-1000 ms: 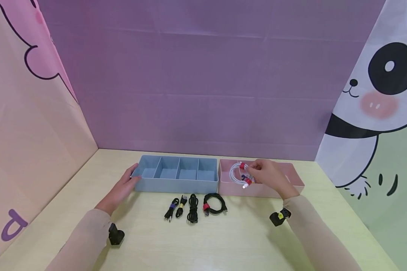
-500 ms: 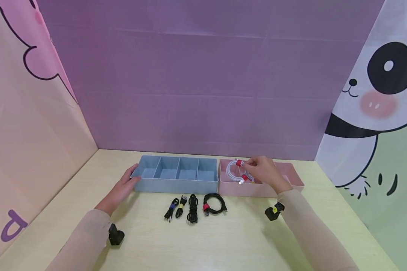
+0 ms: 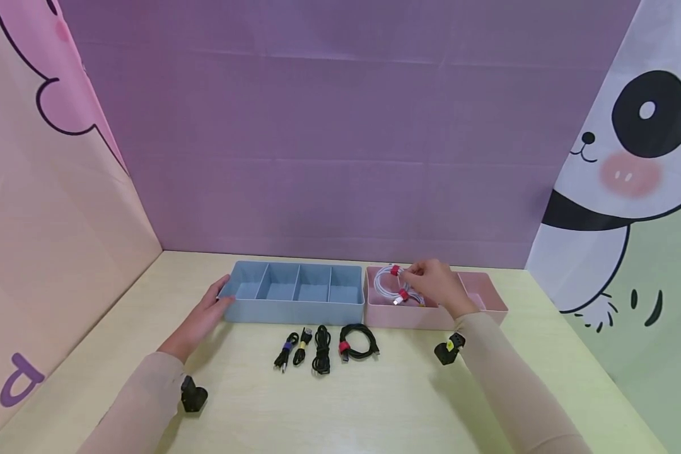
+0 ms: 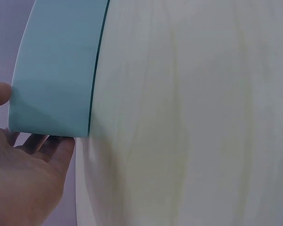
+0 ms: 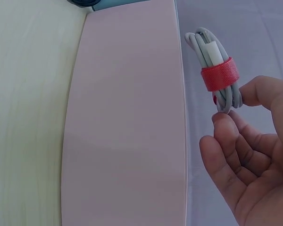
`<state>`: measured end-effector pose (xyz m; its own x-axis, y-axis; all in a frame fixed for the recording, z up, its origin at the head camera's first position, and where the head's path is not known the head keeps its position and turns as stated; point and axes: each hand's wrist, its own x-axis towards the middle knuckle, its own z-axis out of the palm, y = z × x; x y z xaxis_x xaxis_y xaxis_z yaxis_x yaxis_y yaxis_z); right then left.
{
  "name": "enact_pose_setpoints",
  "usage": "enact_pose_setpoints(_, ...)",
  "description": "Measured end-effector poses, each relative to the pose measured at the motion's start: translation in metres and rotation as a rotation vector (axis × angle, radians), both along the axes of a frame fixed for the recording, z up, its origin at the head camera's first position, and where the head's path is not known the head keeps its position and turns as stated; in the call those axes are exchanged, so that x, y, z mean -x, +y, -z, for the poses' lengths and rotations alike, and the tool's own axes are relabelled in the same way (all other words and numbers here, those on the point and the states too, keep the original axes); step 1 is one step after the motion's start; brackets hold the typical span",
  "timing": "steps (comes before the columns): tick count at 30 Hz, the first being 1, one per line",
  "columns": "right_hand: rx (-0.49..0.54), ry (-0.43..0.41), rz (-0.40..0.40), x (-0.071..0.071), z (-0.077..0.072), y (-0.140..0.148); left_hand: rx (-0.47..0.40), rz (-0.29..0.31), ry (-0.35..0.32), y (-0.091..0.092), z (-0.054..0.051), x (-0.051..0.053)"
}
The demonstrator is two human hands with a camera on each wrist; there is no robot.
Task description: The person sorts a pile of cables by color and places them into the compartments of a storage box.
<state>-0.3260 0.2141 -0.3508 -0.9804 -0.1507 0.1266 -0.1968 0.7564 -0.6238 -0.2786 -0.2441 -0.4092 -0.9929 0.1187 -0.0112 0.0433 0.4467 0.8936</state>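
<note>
Pinching the coiled white cable [image 5: 213,54] btwn thumb & fingers: my R hand [image 3: 438,287], just over the pink box's [image 3: 411,318] L part. My L hand [image 3: 203,314] grips the L end of the 4-slot blue box [image 3: 303,311], right beside it. 4 blk cables [image 3: 322,350] lie on the table [image 3: 374,410] in front, nearer me.

On cam I see wht cable [image 5: 203,49] w/ red straps [image 5: 220,74], blue tray [image 3: 295,311], pink box [image 3: 403,317], blk cables [image 3: 321,353], purple bkdrop [image 3: 340,139], panda-print wall [image 3: 630,170].
</note>
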Motion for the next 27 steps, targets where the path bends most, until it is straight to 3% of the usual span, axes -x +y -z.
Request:
enact_pose_setpoints(8, 0.051, -0.031, -0.009, 0.008, 0.003, -0.005, 0.004, -0.001, 0.001, -0.001, 0.000, -0.001)
enact_pose_setpoints(27, 0.037, -0.044, 0.024, 0.017, 0.013, -0.007, 0.010, 0.004, -0.017, 0.000, -0.002, -0.002)
